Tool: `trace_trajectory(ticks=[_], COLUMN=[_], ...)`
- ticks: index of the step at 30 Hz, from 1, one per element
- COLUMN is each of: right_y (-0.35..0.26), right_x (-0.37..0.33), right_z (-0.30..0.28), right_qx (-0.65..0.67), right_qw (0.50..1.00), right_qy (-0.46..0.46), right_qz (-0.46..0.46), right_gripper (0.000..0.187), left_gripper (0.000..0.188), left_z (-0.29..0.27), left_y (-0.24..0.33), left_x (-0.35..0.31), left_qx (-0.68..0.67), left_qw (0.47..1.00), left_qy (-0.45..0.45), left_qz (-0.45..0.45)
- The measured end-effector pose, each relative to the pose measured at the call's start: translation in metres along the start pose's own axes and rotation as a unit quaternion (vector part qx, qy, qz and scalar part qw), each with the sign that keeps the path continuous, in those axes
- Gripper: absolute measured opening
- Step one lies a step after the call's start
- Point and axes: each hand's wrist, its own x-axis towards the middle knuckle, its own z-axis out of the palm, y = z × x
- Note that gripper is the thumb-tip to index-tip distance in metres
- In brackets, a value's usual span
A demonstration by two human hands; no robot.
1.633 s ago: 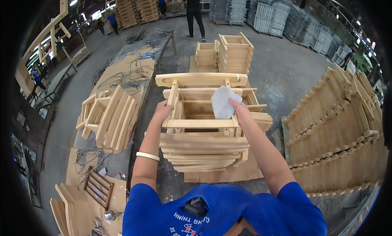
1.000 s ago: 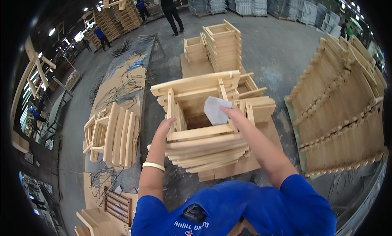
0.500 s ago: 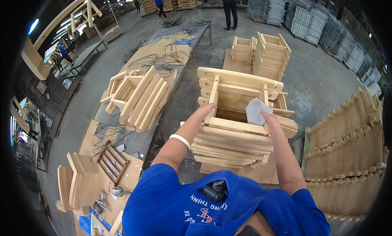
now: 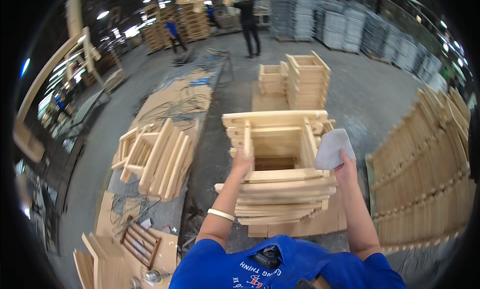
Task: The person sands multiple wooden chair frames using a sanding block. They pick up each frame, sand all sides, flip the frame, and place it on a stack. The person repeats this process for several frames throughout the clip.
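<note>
A stack of pale wooden frames stands in front of me, with a rectangular opening in its top frame. My left hand is closed around the left side rail of that top frame. At the frame's right side, my right hand pinches a light grey sheet of sandpaper between thumb and fingers. The sheet is held up, slightly bent, beside the right rail. From here I cannot tell whether it touches the wood.
Left of the stack runs a long table bearing wooden frames, wires and a small brown rack. More frames are stacked beyond. Rows of wooden parts stand at right. A person stands far off.
My right hand has moved the sandpaper from over the opening out to the frame's right side. My left hand stays on the left rail. The view has tilted up.
</note>
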Motion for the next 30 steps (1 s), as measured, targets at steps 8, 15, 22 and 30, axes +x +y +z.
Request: trace_trajectory(ticks=[8, 15, 22, 30], right_y=[-0.045, -0.005, 0.011, 0.018], right_x=[-0.168, -0.418, -0.546, -0.611], right_z=[-0.201, -0.432, -0.504, -0.547], right_qx=[-0.088, -0.138, -0.416, -0.435], right_qw=[0.975, 0.867, 0.706, 0.698], right_qy=[0.199, 0.454, 0.413, 0.533], right_qz=[0.035, 0.156, 0.398, 0.200], right_gripper=[0.044, 0.045, 0.050, 0.050], left_gripper=[0.068, 0.069, 0.067, 0.071], left_z=[-0.018, -0.005, 0.090, 0.173], left_y=[0.024, 0.066, 0.142, 0.110], left_x=[-0.016, -0.039, -0.095, -0.056], left_qx=[0.037, 0.189, 0.285, 0.440], left_qw=[0.997, 0.976, 0.949, 0.884], left_qy=[-0.035, 0.078, 0.008, -0.068], left_qz=[0.063, 0.075, 0.133, 0.144])
